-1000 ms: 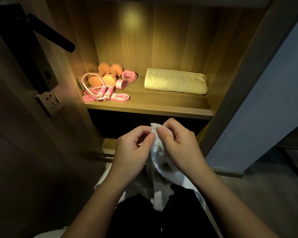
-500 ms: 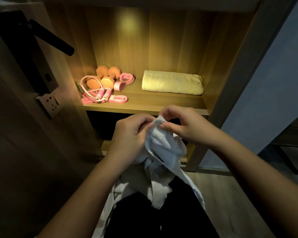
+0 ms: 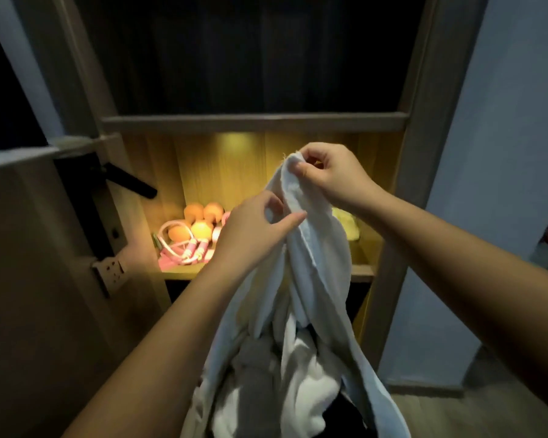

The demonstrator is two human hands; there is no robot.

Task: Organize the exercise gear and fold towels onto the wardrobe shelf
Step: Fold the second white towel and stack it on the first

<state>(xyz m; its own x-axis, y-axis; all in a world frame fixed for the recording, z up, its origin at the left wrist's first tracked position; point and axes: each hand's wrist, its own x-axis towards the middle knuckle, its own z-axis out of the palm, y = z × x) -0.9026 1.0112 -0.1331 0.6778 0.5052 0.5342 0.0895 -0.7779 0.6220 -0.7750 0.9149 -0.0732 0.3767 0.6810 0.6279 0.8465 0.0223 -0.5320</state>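
Observation:
A white towel (image 3: 317, 279) hangs bunched in front of the lit wardrobe shelf (image 3: 184, 275). My right hand (image 3: 332, 177) pinches its top corner up high. My left hand (image 3: 255, 230) grips the towel's edge a little lower, thumb against fingers. On the shelf's left lie orange dumbbells (image 3: 200, 221) and a pink jump rope (image 3: 184, 248). A folded yellow towel (image 3: 348, 226) lies on the shelf's right, mostly hidden behind the white towel.
The open wardrobe door (image 3: 45, 279) with a black handle (image 3: 130, 183) stands at the left. A dark compartment (image 3: 250, 55) is above the lit shelf. A pale wall (image 3: 503, 153) and wooden floor (image 3: 487, 415) are at the right.
Both hands have lifted the white towel upward, and the right hand now holds its corner above the left. The view has tilted up, showing the dark upper compartment.

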